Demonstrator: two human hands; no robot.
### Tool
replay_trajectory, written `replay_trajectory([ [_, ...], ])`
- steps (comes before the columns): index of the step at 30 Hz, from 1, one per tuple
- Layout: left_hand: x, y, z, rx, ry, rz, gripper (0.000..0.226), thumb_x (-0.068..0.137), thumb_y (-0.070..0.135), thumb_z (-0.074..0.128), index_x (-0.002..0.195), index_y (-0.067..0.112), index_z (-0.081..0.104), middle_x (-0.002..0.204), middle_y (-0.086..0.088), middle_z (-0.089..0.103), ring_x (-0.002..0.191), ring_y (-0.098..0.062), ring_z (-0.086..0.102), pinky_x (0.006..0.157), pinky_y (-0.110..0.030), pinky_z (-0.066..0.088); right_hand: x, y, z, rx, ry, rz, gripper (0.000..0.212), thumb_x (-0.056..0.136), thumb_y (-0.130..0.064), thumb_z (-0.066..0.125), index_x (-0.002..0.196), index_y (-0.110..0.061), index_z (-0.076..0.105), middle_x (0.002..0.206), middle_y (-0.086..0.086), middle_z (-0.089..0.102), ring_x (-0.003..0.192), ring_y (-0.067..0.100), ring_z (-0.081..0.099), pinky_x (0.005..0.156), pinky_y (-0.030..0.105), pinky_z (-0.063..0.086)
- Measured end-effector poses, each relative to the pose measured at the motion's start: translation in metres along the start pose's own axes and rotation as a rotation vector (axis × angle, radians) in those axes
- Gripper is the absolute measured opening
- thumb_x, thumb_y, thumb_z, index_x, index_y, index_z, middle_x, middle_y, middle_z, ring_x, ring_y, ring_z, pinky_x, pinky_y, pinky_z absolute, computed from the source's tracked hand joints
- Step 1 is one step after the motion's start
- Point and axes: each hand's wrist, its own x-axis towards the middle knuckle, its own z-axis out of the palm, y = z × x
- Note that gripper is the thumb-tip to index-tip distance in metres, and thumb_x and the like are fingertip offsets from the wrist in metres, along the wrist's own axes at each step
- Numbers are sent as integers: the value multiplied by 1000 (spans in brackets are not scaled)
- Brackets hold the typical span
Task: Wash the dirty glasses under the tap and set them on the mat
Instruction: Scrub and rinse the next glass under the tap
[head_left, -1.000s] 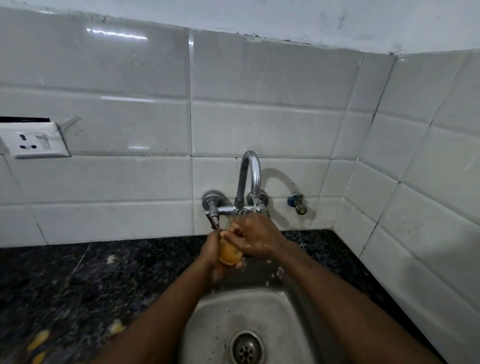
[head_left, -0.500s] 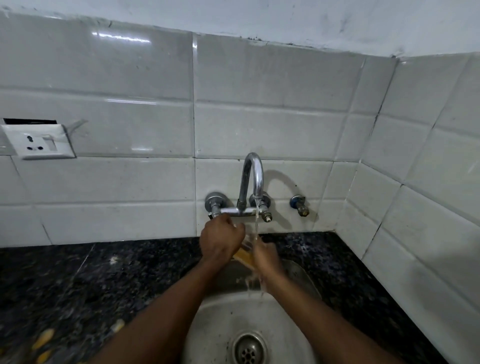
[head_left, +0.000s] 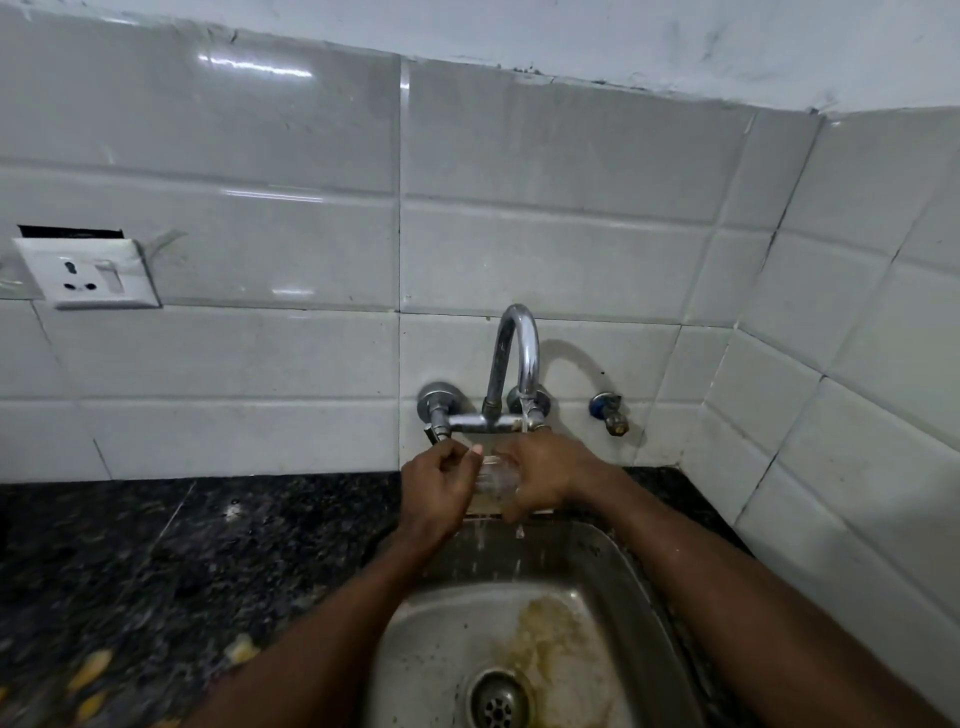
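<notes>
— Where is the glass?
— Over the far end of the sink, just below the tap, lying sideways between both hands.
— And the grip?
— The left hand curls its fingers round the left end; the right hand wraps the right end. Water falls onto the right hand.

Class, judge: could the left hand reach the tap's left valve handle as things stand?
Probably yes: the left hand sits just below the valve handle, nothing between them, though it must first release the glass to the right hand.
</notes>
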Motion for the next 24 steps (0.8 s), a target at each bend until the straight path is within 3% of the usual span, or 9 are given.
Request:
replay_trajectory([
  [2, 7, -3, 3, 53, -52, -185, 31, 96, 26, 56, 67, 17, 63, 66, 1, 63, 65, -18, 62, 57, -21, 46, 1, -9, 12, -205, 90, -25, 54, 74, -42, 77, 120, -23, 54, 111, 0, 64, 104, 20, 60, 88, 35, 47],
  [5, 19, 6, 6, 101, -143, -557, 37, 95, 36, 50, 85, 6, 68, 80, -12, 69, 76, -30, 69, 68, -35, 58, 5, -15, 40, -433, 332, -113, 65, 79, -44, 74, 132, -22, 44, 121, 4, 65, 110, 26, 61, 93, 39, 46],
  [10, -7, 4, -4, 48, 4, 113, 22, 98, 33, 54, 84, 23, 68, 76, 7, 69, 69, -3, 63, 62, -19, 49, 14, -5, 17, -137, 103, -53, 67, 67, -37, 78, 128, -29, 50, 116, -1, 65, 102, 22, 62, 86, 36, 53],
  [11, -9, 4, -5, 80, 1, 149, 24, 98, 33, 53, 83, 22, 68, 75, 5, 69, 66, -4, 60, 59, -21, 46, 14, -5, 18, -130, 89, -31, 66, 66, -37, 78, 126, -28, 51, 114, -1, 65, 100, 22, 61, 84, 36, 53],
  [13, 4, 6, 4, 185, -11, -115, 31, 98, 32, 48, 83, 14, 69, 81, -6, 70, 67, -15, 58, 61, -26, 41, 10, -8, 30, -266, 251, -44, 60, 67, -36, 76, 121, -26, 53, 113, 0, 65, 100, 24, 62, 82, 37, 51],
  [15, 20, 11, 6, 207, -40, -444, 38, 97, 36, 46, 91, 6, 69, 90, -11, 69, 77, -25, 62, 71, -30, 49, 11, -6, 44, -386, 449, -81, 58, 67, -33, 74, 121, -23, 53, 115, 1, 67, 102, 28, 63, 82, 39, 49],
  [16, 21, 9, 7, 185, -54, -480, 40, 97, 38, 46, 92, 5, 68, 91, -11, 70, 80, -27, 65, 75, -34, 54, 11, -5, 46, -377, 459, -102, 60, 67, -33, 74, 123, -24, 52, 117, 1, 67, 104, 28, 64, 84, 40, 50],
  [21, -7, 7, -1, 166, 29, 205, 29, 95, 40, 55, 93, 14, 70, 84, -1, 71, 73, -14, 64, 67, -26, 49, 7, -2, 21, 76, 61, 12, 70, 65, -38, 83, 127, -30, 54, 110, -4, 67, 101, 19, 64, 81, 30, 50],
  [24, 16, 8, 9, 318, -71, -149, 39, 95, 43, 46, 90, 11, 68, 90, -7, 70, 81, -23, 64, 71, -30, 48, 4, -9, 34, -122, 227, 75, 81, 66, -44, 80, 137, -28, 44, 120, -1, 64, 107, 22, 61, 91, 36, 48],
])
